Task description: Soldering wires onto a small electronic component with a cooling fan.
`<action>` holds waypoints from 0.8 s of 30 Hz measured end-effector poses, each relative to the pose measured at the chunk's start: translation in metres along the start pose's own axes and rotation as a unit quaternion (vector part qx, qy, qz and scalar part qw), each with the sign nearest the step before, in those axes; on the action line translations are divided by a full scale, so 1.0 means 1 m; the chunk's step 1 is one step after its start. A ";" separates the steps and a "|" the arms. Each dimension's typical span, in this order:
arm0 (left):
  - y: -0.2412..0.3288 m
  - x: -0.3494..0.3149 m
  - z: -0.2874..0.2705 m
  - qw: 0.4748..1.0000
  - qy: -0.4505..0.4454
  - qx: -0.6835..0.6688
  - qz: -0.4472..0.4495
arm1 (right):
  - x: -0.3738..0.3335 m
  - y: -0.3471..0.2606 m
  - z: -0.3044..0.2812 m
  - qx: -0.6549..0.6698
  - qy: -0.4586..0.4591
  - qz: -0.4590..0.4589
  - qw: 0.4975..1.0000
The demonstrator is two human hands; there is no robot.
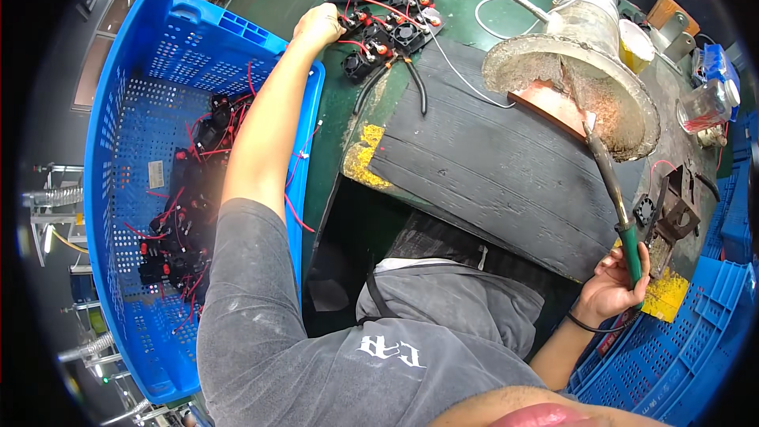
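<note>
While gripping green-handled soldering iron [610, 186], angled into extraction hood [623, 108], with curled right hand [611, 291], apparently picking among black fans [407, 35] heaped on green bench [273, 4] with left hand [318, 26], nearly closed, with unclear hold; next likely calling for steady pinch.

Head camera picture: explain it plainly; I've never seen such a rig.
No robot here: a fisheye camera on a person's head looks down, bending straight edges. The right hand holds a green-handled soldering iron, its far end at the mouth of a funnel-shaped hood. The left hand is at small wired black fans; its grip is unclear. Pliers lie beside them, and a black board covers part of the green bench. At left, a blue crate holds more black wired parts.
</note>
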State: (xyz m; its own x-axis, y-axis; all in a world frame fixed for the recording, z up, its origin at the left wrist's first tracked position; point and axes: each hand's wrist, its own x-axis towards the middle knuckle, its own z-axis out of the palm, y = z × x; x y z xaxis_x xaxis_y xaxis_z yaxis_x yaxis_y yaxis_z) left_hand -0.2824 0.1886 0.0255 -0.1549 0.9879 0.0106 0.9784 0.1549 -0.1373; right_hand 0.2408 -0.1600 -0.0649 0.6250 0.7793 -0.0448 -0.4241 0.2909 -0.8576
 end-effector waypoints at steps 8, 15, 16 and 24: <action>-0.012 0.008 0.006 0.999 -0.020 0.008 0.050 | 0.000 0.000 -0.008 0.033 -0.012 0.008 0.999; 0.009 -0.062 -0.039 0.962 0.182 0.061 0.192 | 0.001 0.000 -0.004 0.012 -0.008 -0.011 1.000; 0.007 -0.088 -0.060 0.958 0.192 0.062 0.201 | 0.002 0.001 -0.003 0.023 -0.015 -0.006 1.000; -0.005 -0.192 -0.094 0.982 0.116 -0.018 0.151 | 0.000 -0.001 -0.003 0.032 -0.023 -0.005 0.999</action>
State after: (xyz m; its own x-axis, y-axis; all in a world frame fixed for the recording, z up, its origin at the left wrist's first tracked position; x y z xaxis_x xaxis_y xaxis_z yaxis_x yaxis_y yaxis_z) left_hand -0.2451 -0.0011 0.1170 0.1735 0.9640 0.2014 0.9799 -0.1485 -0.1332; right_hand 0.2426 -0.1617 -0.0658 0.5983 0.8012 -0.0117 -0.4599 0.3314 -0.8238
